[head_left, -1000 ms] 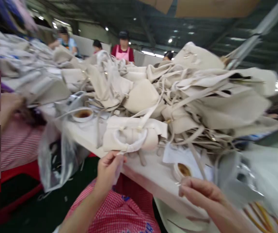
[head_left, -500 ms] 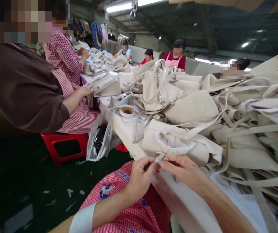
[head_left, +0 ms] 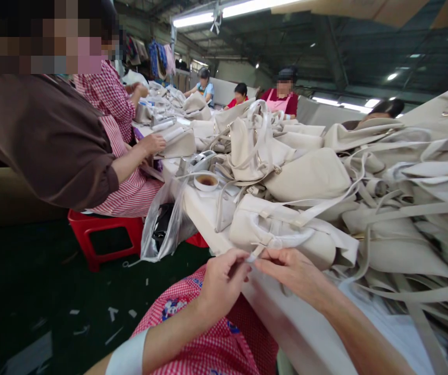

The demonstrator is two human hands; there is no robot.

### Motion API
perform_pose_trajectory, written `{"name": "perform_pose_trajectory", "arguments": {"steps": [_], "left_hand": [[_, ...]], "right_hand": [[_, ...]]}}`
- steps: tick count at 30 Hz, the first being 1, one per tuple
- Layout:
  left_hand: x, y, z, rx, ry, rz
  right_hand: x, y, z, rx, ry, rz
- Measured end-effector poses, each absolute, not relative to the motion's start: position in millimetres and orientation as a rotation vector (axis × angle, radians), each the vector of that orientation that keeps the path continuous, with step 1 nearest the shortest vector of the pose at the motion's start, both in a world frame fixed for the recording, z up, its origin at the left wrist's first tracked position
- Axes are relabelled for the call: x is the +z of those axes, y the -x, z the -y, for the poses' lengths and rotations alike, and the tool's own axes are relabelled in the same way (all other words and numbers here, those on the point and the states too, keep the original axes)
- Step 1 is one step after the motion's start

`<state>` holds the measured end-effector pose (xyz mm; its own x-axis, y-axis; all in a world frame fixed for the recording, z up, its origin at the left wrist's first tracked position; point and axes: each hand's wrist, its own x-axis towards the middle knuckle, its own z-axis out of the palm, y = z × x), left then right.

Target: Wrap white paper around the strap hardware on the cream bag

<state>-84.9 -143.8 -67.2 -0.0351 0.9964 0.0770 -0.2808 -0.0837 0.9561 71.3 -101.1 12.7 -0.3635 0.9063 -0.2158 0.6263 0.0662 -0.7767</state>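
A cream handbag [head_left: 243, 224] lies on its side at the table edge, its handle [head_left: 300, 239] wrapped in white. From it a short narrow strap [head_left: 258, 250] sticks out toward me. My right hand [head_left: 292, 268] pinches this strap between thumb and forefinger. My left hand [head_left: 224, 284] is closed, its fingertips at a small whitish wrapping [head_left: 251, 258] on the strap's end. The fingers partly hide what they grip.
A shallow dish of brown liquid [head_left: 206, 181] stands on the white table [head_left: 198, 211]. Piled cream bags [head_left: 310, 174] fill the right side. A plastic bag [head_left: 148, 245] hangs at the edge. Beside me a co-worker [head_left: 63, 140] sits on a red stool [head_left: 104, 224].
My left hand has shifted slightly left, its fingers loosening a little at the strap's end. My right hand stays almost in place. The co-worker's hand at left has risen over a bag.
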Motion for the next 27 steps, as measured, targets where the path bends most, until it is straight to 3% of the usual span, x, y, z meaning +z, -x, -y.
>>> {"name": "perform_pose_trajectory", "arguments": {"steps": [5,14,22,27], "left_hand": [[-66.6,78.0,138.9,1.156,-0.515,-0.730],[-70.7,65.5,143.3,1.182,-0.357,-0.642],[-66.5,72.6,144.7,1.107,-0.265,-0.544],[-68.3,75.6,143.2,0.913,-0.079,-0.318]], "right_hand": [[-3.5,-73.8,98.6,1.315,1.501,1.953],[-21.2,-66.8,95.5,1.389,1.479,1.633],[-2.6,-71.4,98.3,1.924,1.026,1.612],[-10.9,-78.7,94.0,1.709,1.171,1.715]]}}
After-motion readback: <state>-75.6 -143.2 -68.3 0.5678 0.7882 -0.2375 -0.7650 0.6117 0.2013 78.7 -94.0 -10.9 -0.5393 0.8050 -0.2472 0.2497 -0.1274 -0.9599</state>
